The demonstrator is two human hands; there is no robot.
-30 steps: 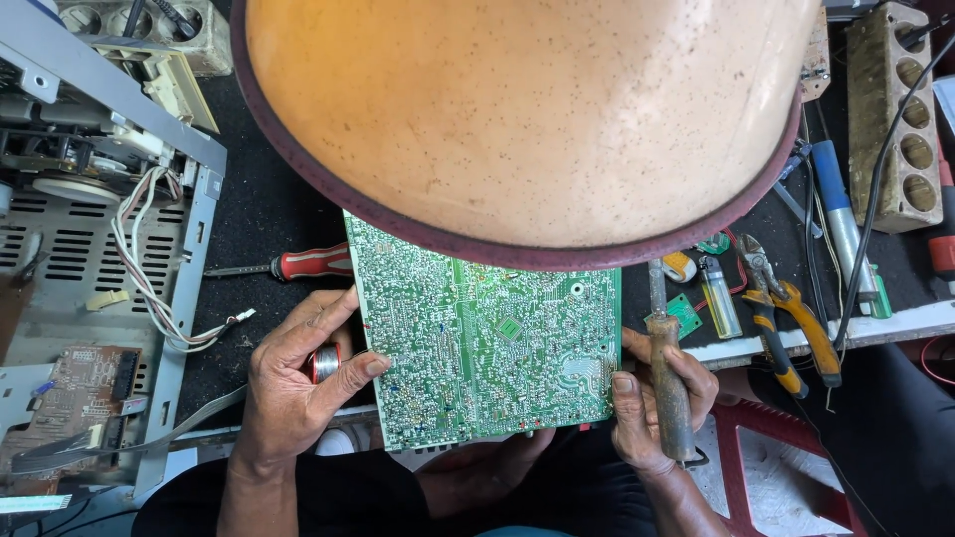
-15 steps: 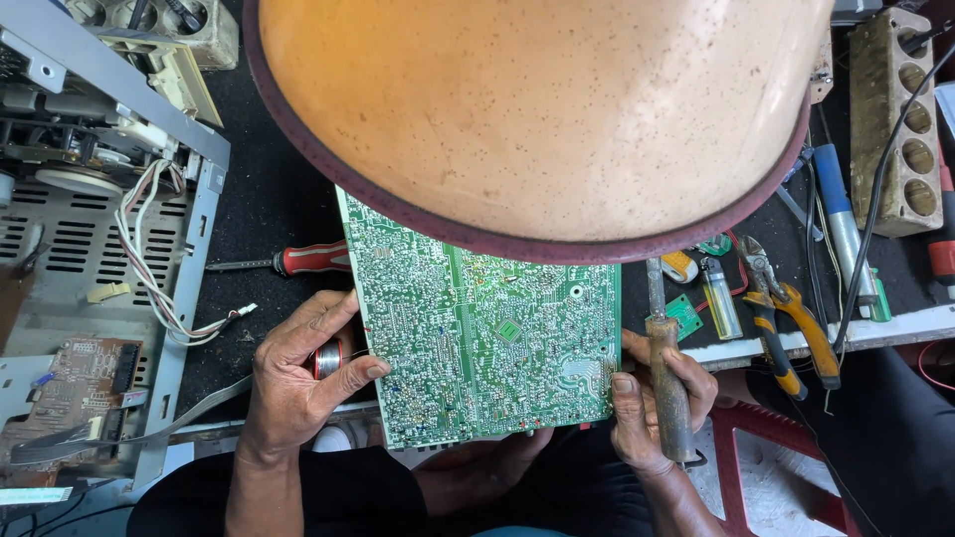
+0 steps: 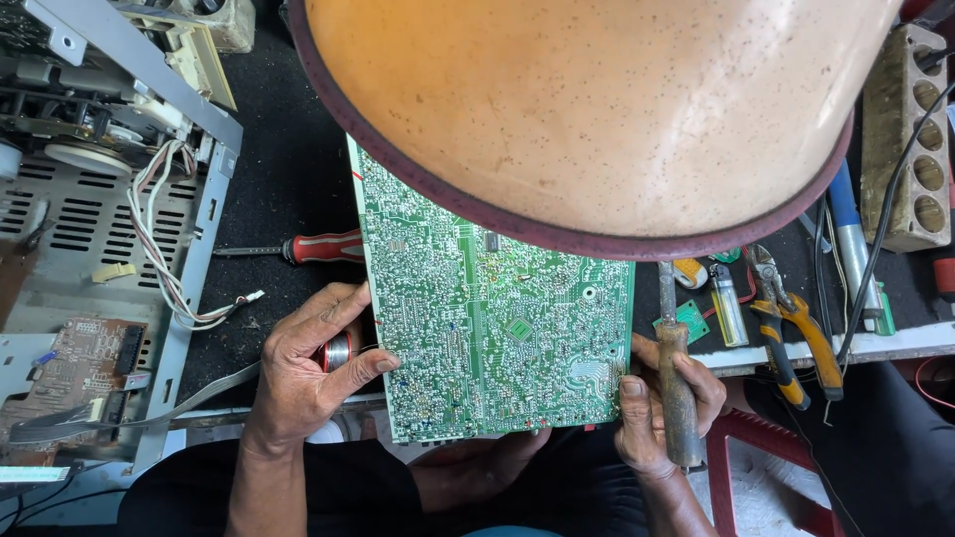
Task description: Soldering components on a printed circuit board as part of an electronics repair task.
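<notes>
Head view, board: the green circuit board [image 3: 492, 328] stood solder side up at the centre, its top edge hidden under the orange lamp shade [image 3: 597, 109].
Left hand: the left hand [image 3: 308, 373] gripped the board's 9 o'clock edge, fingers clamped on it and on a solder spool [image 3: 338, 351].
Right hand: the right hand [image 3: 662, 403] steadied the 3 o'clock edge, fingers closed round a soldering iron [image 3: 676, 378].
Surroundings: a red screwdriver [image 3: 308, 247] lay on the table [image 3: 288, 169] at 10 o'clock; pliers [image 3: 791, 328] at 3.
Risk: the iron's tip sat near the shade and board edge; a slip could probably scorch tracks or skin.
</notes>
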